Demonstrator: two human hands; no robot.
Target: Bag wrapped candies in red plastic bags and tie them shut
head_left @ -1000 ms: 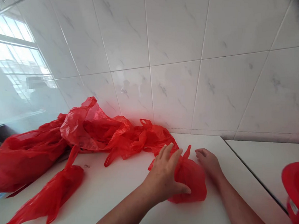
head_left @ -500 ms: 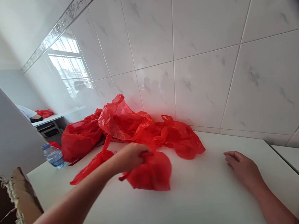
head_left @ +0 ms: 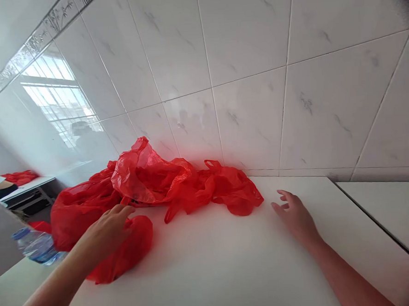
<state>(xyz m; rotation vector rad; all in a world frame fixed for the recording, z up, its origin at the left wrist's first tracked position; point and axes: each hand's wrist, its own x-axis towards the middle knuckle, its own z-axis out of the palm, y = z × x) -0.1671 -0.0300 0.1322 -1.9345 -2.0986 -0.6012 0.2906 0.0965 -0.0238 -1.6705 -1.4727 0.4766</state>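
Observation:
My left hand (head_left: 110,228) is above a crumpled red plastic bag (head_left: 137,245) at the left of the white table, its fingers loosened and stretched forward. Part of this bag is hidden under the hand and forearm. My right hand (head_left: 296,216) hovers over the table to the right, thumb and fingers apart, holding nothing. Nearest to it is the right end of a heap of thin red plastic bags (head_left: 157,179) lying along the tiled wall. A fuller red bag (head_left: 76,207) bulges at the heap's left end.
A clear plastic bottle with a blue cap (head_left: 37,246) stands at the table's left edge. The white tabletop (head_left: 211,263) meets a tiled wall (head_left: 250,113) at the back. A second surface (head_left: 387,202) adjoins on the right. Far left, part of a person (head_left: 0,184) shows beside another table.
My left hand has carried the red bag leftward and loosened its fingers over it. My right hand has spread its fingers and come nearer the heap. The view has swung right.

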